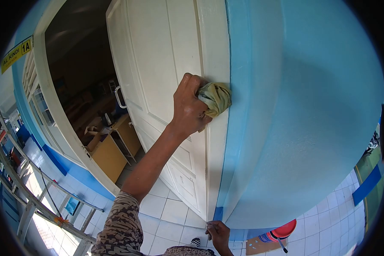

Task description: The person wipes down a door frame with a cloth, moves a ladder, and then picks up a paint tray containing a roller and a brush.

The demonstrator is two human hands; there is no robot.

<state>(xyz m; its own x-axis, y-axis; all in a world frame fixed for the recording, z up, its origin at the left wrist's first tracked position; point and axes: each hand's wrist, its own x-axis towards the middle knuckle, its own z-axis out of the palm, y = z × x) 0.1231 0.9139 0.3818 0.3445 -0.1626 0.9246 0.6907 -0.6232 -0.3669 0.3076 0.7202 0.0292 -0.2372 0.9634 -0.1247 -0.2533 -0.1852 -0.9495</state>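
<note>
My left hand [188, 104] is raised and closed around a crumpled yellow-green rag [216, 99]. It presses the rag against the white door frame [215, 51], close to where the frame meets the blue wall [311, 106]. Behind my wrist stands the white panelled door [153, 55], swung open. Low in the view, my right hand [219, 234] hangs near the foot of the frame with its fingers curled together; whatever they may hold is too small to make out.
A red paint container [283, 230] with a brush [281, 245] stands on cardboard [257, 246] at the lower right. Metal scaffolding [34, 200] rises on the left. Through the doorway are wooden desks [109, 155]. White tiles [158, 209] cover the floor.
</note>
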